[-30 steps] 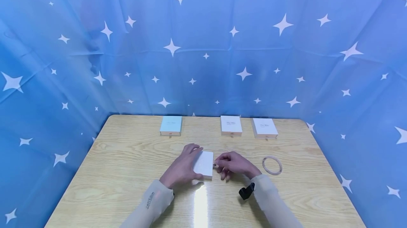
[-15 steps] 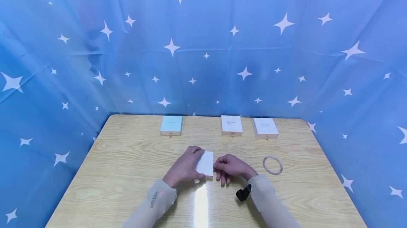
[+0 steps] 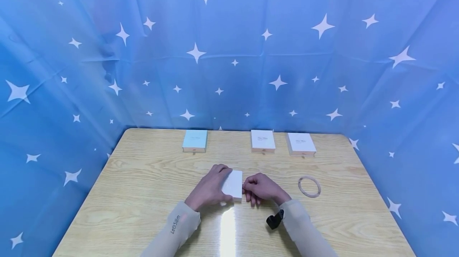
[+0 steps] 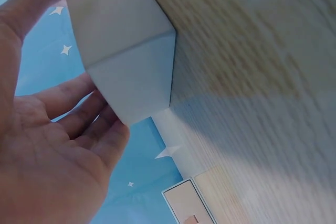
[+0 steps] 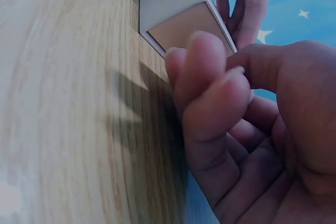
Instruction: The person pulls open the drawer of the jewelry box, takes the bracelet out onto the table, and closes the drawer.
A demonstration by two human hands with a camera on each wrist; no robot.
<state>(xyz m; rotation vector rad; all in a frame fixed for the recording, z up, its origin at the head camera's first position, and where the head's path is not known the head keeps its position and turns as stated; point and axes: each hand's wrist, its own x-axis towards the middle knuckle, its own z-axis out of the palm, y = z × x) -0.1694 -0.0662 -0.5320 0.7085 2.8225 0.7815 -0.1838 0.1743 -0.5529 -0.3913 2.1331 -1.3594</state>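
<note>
In the head view my left hand [image 3: 211, 187] grips a small white box [image 3: 233, 185] on the table, thumb at the near edge and fingers at the far edge. The left wrist view shows the same box [image 4: 131, 72] between the thumb and the fingers. My right hand [image 3: 263, 188] is at the box's right side, with thumb and index finger pinched together right at it. In the right wrist view the box's pinkish drawer front [image 5: 184, 30] faces this hand [image 5: 247, 124]. The curled fingers cover the spot of the pull tab.
A light blue box [image 3: 195, 140] stands at the back edge of the wooden table [image 3: 143, 193]. Two white boxes, one in the middle [image 3: 263, 141] and one farther right [image 3: 301, 144], stand there too. A pale ring-shaped bangle [image 3: 309, 187] lies right of my right hand. A starry blue curtain [image 3: 229, 42] hangs behind.
The fingertips of my right hand have come closer to the box's side, covering the small tab-like bit seen there a second ago. My left hand keeps its hold on the box.
</note>
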